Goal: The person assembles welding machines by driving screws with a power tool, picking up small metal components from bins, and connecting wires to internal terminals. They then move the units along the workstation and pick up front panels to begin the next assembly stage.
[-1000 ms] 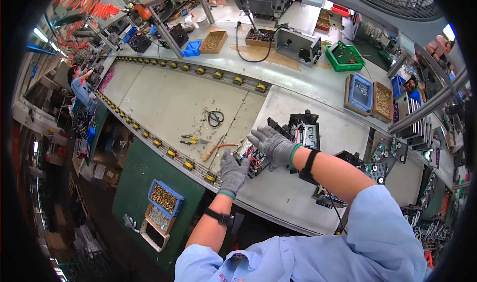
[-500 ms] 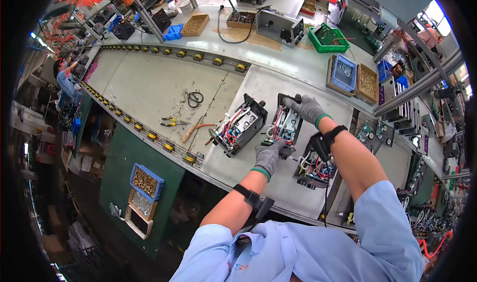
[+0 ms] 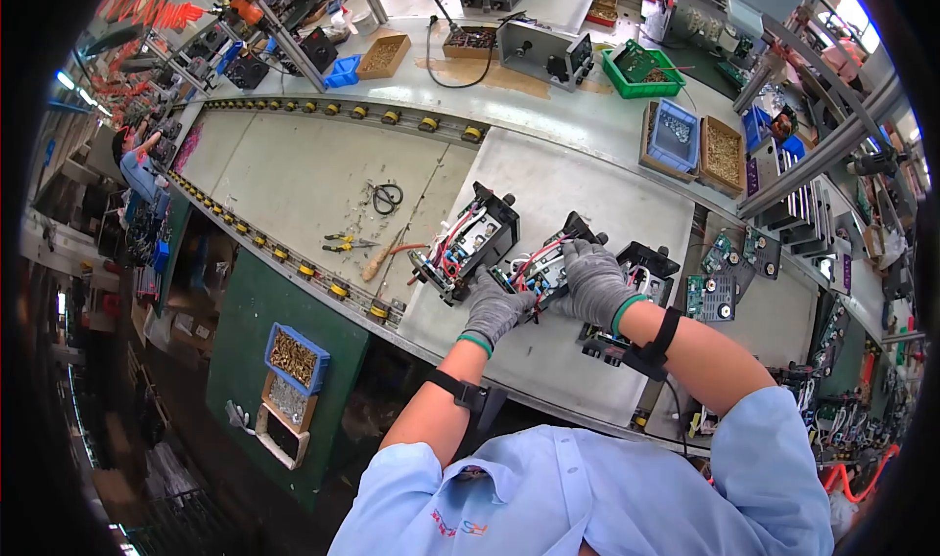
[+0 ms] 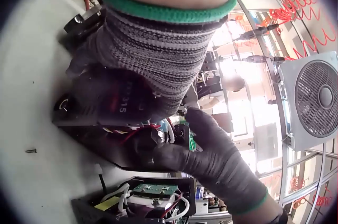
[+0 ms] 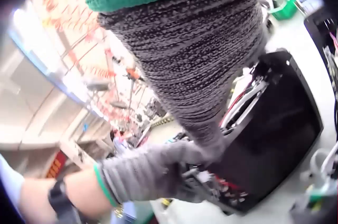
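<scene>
Both hands, in grey gloves with green cuffs, grip one open black device [image 3: 550, 270] full of wires, tilted on the pale worktop. The left hand [image 3: 496, 308] holds its near left end; the right hand [image 3: 595, 280] has its fingers over the right side. In the right wrist view the device's flat black panel [image 5: 274, 139] faces the camera, with the right hand [image 5: 190, 60] along its edge and the left hand [image 5: 153, 174] at the lower end. A second open device [image 3: 470, 245] stands to the left, and a third [image 3: 646, 267] lies partly behind the right hand.
Pliers [image 3: 345, 243], a wooden-handled tool [image 3: 374, 265] and a black cable loop [image 3: 387, 199] lie left on the conveyor area. Blue [image 3: 674, 137] and green [image 3: 641, 71] bins stand at the back. A loose screw [image 4: 31, 151] lies on the worktop. Circuit boards [image 3: 711, 298] sit at right.
From one second ago, the hands have left the left device. Since half a second ago, the middle device has been tilted, its far end swinging right, and the right hand has moved down its side.
</scene>
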Tool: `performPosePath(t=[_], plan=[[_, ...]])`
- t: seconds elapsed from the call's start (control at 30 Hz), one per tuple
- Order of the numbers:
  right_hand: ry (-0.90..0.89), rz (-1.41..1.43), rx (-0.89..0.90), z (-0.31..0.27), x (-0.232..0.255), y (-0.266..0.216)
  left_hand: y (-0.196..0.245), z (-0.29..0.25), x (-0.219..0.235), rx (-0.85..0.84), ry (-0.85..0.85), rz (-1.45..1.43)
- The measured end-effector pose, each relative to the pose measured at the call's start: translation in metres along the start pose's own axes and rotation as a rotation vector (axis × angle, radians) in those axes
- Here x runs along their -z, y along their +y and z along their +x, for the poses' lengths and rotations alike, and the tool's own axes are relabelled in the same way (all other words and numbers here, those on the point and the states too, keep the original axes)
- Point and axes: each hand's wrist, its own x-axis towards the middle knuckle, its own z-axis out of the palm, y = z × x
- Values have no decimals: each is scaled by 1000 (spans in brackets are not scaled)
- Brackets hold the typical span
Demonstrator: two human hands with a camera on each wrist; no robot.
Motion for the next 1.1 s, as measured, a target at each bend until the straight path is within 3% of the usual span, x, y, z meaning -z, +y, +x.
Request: performPosePath(t=[0.03, 0.1, 0.13, 0.2, 0.23, 0.33, 0.4, 0.43, 0.47, 0.5, 0.53, 0.6, 0.7, 0.8, 1.1], plan=[[-10, 1, 6, 2, -5, 0, -4, 7, -4, 55, -72, -138], [252, -263, 337, 11, -14, 4, -8, 7, 1, 64, -118, -268], [248, -257, 342, 16, -18, 2, -9, 6, 5, 60, -168, -395], [112, -416, 606, 24, -32, 1, -7, 8, 6, 80, -168, -298], [281, -337, 625, 37, -48, -3, -8, 10, 6, 68, -188, -260], [135, -301, 650, 49, -49, -6, -12, 5, 17, 53, -281, -251], [240, -277, 700, 52, -60, -7, -15, 5, 18, -18, -236, -220], [258, -242, 767, 46, -66, -13, -30, 10, 7, 36, -298, -528], [276, -202, 831, 41, -73, -19, -50, 7, -2, 41, -307, -523], [164, -155, 807, 37, -71, -25, -54, -1, 5, -1, -224, -367], [167, -154, 808, 36, -72, -25, -47, -8, 16, -46, -134, -211], [213, -147, 781, 34, -72, -27, -36, -16, 20, -22, -105, -164], [210, -173, 659, 28, -67, -25, -41, -16, 12, -123, 28, -132], [163, -216, 594, 28, -66, -28, -53, -11, 5, -82, -25, -199], [160, -272, 645, 39, -71, -20, -69, -19, -8, -165, -8, -302]])
